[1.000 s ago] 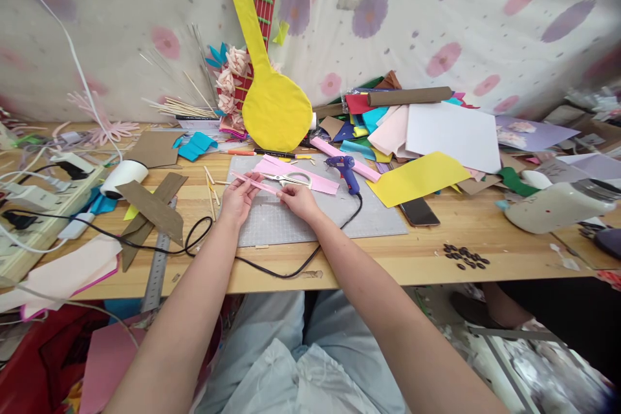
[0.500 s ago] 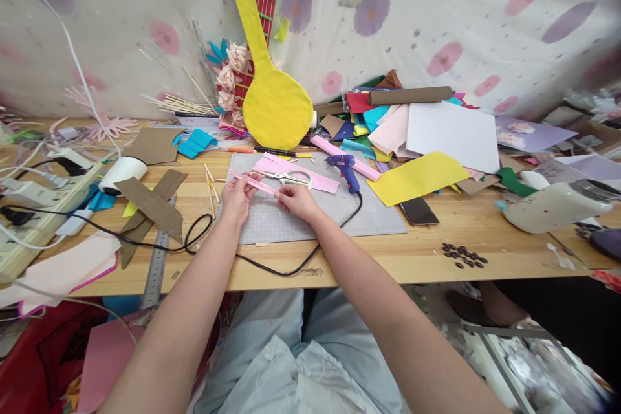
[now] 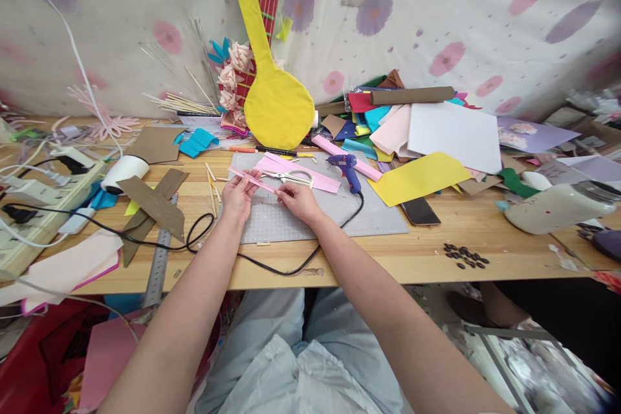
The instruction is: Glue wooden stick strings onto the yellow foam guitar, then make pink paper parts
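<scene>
Pinching a thin pink strip (image 3: 253, 182) — flat, slanted — both hands, left (image 3: 237, 197) and right (image 3: 299, 200).

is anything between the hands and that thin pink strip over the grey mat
Nothing visible does. The left hand and the right hand each pinch the pink strip over the grey mat. The scissors lie just beyond it, not in between.

A home craft corner: a light wooden desk (image 3: 436, 252) strewn with coloured paper sheets (image 3: 417, 176), a grey cutting mat (image 3: 310, 220), a blue glue gun (image 3: 347, 168) and a floral cloth backdrop (image 3: 436, 19).
</scene>
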The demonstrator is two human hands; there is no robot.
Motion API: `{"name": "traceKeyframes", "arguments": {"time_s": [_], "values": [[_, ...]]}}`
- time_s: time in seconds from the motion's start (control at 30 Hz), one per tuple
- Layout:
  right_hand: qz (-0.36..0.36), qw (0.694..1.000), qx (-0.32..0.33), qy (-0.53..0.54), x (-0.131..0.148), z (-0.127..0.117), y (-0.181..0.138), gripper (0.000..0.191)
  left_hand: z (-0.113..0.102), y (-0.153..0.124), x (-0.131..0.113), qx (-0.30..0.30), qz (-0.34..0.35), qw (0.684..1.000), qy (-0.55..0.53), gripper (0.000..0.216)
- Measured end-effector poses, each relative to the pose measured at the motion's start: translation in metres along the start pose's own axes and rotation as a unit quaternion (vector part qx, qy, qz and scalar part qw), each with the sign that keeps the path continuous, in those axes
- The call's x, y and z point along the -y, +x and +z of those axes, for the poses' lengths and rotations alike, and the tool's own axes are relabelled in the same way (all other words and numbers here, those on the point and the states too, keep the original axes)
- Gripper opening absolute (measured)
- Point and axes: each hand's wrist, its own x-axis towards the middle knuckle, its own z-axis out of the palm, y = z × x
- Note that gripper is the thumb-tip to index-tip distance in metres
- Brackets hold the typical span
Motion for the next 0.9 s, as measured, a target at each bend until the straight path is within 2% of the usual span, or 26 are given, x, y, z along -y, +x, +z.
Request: {"name": "traceKeyframes", "arguments": {"time_s": [0.23,0.9], "values": [[-0.023,0.999,-0.016,-0.021,0.0066,-0.0016,-0.0003,0.021,-0.0016,0.002,0.0016,-0.016,0.005,1.0,-0.008,0.006],[0.0,1.0,0.0,0.013,0.0049,-0.0005,0.0008,0.023,-0.0022,0.0031,-0.0015,-0.029,-0.014,0.998,-0.044,0.008]]}}
